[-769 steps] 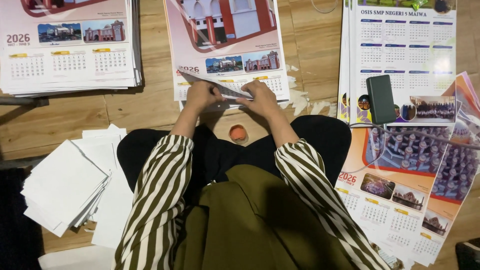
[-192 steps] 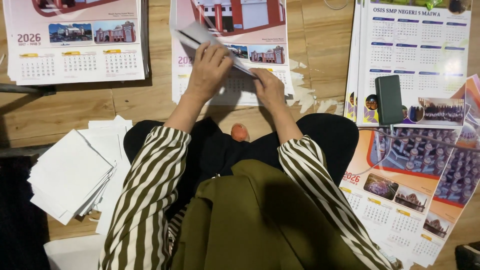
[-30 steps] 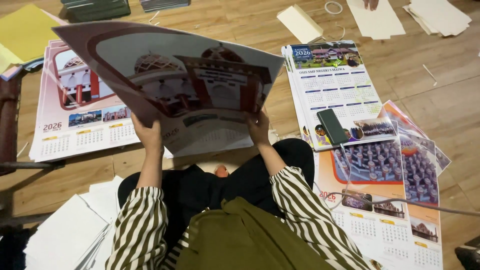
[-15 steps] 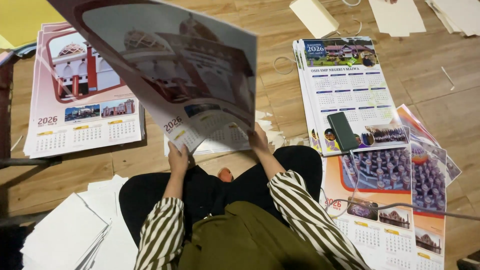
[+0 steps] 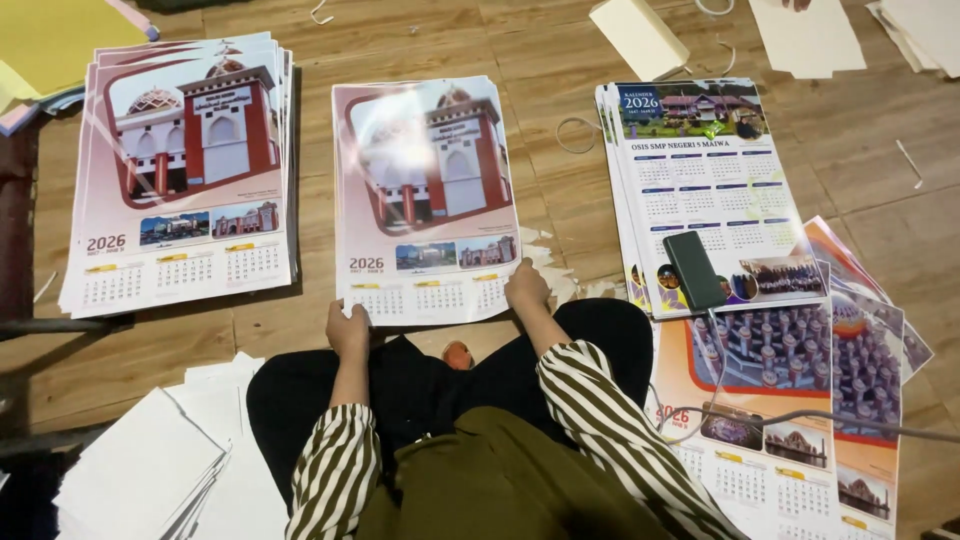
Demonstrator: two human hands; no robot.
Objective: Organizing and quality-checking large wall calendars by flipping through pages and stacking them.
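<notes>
A glossy wall calendar sheet [image 5: 425, 200] with a red-and-white building picture lies flat on the wooden floor in front of my lap. My left hand [image 5: 348, 327] grips its near left corner. My right hand [image 5: 526, 288] presses on its near right corner. Both arms wear striped sleeves. A small orange round thing [image 5: 457, 354] sits on the floor between my knees, partly hidden.
A stack of the same calendars [image 5: 185, 175] lies at the left. Other calendars [image 5: 700, 190] with a dark phone [image 5: 695, 270] on them are at the right, more sheets [image 5: 790, 400] below. White paper piles [image 5: 150, 470] sit near left. A cable [image 5: 860, 422] crosses the right.
The calendar sheet, held up and tilted in the air a second ago, has come down flat onto the floor. Both hands moved down to its near edge.
</notes>
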